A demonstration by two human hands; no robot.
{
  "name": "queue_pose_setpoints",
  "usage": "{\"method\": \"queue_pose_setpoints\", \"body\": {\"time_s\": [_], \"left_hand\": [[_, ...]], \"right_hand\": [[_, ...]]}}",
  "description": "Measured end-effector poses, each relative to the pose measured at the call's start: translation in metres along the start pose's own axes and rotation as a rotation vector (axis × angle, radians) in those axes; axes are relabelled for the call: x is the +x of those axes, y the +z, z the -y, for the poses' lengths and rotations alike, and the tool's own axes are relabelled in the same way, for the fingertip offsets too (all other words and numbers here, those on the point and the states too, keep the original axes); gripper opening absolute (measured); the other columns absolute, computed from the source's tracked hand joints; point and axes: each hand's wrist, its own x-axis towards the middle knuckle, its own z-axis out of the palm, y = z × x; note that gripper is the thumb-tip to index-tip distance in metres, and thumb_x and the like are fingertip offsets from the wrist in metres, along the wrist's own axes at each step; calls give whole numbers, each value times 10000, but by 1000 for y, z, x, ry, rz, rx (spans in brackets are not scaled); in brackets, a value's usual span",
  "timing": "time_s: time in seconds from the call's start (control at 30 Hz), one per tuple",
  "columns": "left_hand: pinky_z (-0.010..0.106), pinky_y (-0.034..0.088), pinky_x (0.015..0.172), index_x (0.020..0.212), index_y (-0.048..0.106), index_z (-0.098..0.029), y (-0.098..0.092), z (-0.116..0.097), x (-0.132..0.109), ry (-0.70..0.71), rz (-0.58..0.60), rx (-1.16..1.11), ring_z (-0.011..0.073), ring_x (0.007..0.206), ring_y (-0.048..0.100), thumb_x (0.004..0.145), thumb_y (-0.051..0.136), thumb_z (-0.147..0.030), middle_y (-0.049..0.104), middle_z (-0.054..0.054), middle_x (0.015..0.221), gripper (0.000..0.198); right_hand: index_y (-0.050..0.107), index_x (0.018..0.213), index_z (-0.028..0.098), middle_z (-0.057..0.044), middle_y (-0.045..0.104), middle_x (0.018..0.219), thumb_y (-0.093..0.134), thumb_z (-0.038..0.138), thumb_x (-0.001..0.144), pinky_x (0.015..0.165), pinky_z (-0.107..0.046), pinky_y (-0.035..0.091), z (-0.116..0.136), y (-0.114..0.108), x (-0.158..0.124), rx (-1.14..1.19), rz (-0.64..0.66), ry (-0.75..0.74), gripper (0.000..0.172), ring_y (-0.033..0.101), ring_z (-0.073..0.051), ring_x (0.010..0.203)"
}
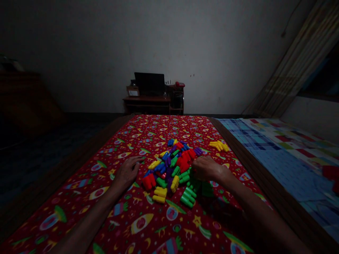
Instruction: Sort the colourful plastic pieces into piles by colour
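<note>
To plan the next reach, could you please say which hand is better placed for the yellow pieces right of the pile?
Probably the right hand: it is nearer the yellow pieces; the pile separates them from the left hand.

Red rocket-print cloth (148,240) w/ multicol. blocks (182,164) piled mid, yel. cluster (219,146) to R.

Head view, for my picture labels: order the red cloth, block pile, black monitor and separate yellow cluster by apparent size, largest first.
1. Red cloth
2. Block pile
3. Black monitor
4. Yellow cluster
</note>
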Motion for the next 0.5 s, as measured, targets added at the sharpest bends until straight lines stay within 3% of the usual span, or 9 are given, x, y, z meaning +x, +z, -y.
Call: {"method": "queue_pose_setpoints", "body": {"time_s": [0.1, 0.17, 0.3, 0.4, 0.5], "left_hand": [[432, 488, 964, 963, 715, -187, 0, 1, -1, -6, -2, -3, 255, 1050, 638, 815, 380, -362, 706, 102, 1114, 406], [428, 488, 965, 980, 714, -186, 1, 1, -1, -4, -4, -8, 251, 1050, 639, 822, 381, -368, 704, 102, 1124, 412], [433, 490, 962, 977, 716, -192, 0, 0, -1, 6, -15, -12, 250, 1039, 643, 831, 374, -373, 708, 98, 1113, 413], [428, 493, 961, 978, 717, -186, 0, -1, -1, 6, -3, -7, 252, 1044, 642, 830, 376, -376, 705, 102, 1119, 417], [420, 495, 961, 969, 720, -185, 0, -1, -2, 1, -6, -7, 249, 1046, 644, 830, 375, -385, 705, 103, 1119, 423]], "right_hand": [[733, 924, 112, -128, 722, 885, 513, 164, 787, 551, -224, 365, -7, -8, 1, 74, 109, -11, 264, 638, -173, 730], [738, 887, 116, -102, 717, 824, 518, 165, 792, 528, -220, 325, -17, -13, 1, 133, 116, -14, 245, 612, -146, 675], [737, 890, 145, -80, 710, 813, 536, 203, 835, 541, -218, 297, -49, -16, 0, 180, -55, 108, 216, 601, -133, 676], [730, 956, 165, -89, 716, 894, 541, 201, 848, 593, -212, 340, -78, -10, -1, 205, -230, 299, 220, 633, -157, 774], [723, 983, 159, -122, 712, 971, 527, 188, 855, 627, -229, 376, -101, 5, 0, 161, -306, 496, 236, 652, -203, 861]]}}
